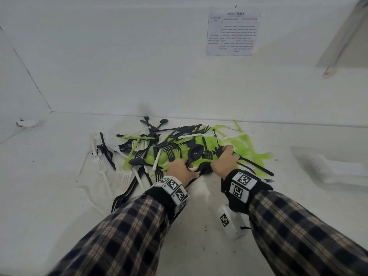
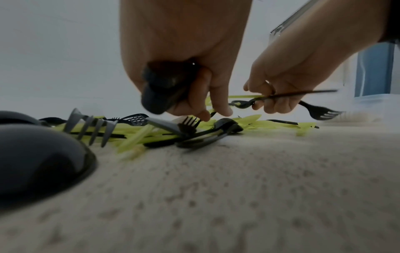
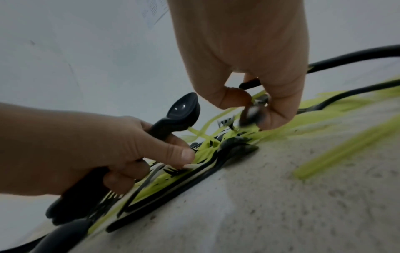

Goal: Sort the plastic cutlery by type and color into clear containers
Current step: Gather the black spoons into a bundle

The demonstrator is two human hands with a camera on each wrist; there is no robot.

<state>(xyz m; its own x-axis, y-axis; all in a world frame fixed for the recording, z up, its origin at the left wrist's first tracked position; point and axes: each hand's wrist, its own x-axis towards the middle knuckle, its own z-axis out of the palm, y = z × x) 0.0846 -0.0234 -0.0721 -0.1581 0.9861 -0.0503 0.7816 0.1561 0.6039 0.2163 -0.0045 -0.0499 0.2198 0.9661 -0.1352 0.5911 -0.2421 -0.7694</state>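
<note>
A tangled heap of cutlery (image 1: pixel 179 148), black, lime green and white, lies on the white bench (image 1: pixel 59 196) close to the back wall (image 1: pixel 119 66). The left hand (image 1: pixel 180 171) curls round the handle of a black spoon (image 1: pixel 195 153), whose bowl stands up above the heap; the left wrist view shows more dark pieces bunched in the same fist, though blur keeps me from counting them. Just beside it, the right hand (image 1: pixel 224 160) pinches a black fork (image 2: pixel 320 113) by its thin stem, tines hanging clear of the pile.

White forks (image 1: pixel 121 176) spread off the heap's left edge, green knives (image 1: pixel 245 140) off its right. Bare bench lies open on the near side, toward the plaid sleeves (image 1: pixel 119 236), and on the left toward the side wall. At right a clear container (image 1: pixel 334 166) sits well apart from the heap, its edges faint and hard to trace. A printed sheet (image 1: pixel 233 33) hangs on the wall, its text unreadable.
</note>
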